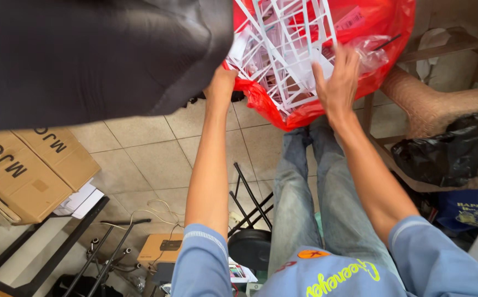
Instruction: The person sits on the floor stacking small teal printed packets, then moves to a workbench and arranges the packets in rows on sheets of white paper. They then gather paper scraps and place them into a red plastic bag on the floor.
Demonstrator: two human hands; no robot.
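Head view: the left hand (221,82) grips the edge of a red plastic bag (382,22) held above the tiled floor (156,159); the right hand (339,77), fingers spread, presses on white lattice frames (283,49) inside. Protruding frame ends may tear the thin bag and spill out.

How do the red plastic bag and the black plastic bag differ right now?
The red plastic bag is held up by both the left hand and right hand, with white lattice pieces in it; the black plastic bag lies crumpled and untouched on a wicker seat. The red one looks bigger and fuller. Both are glossy.
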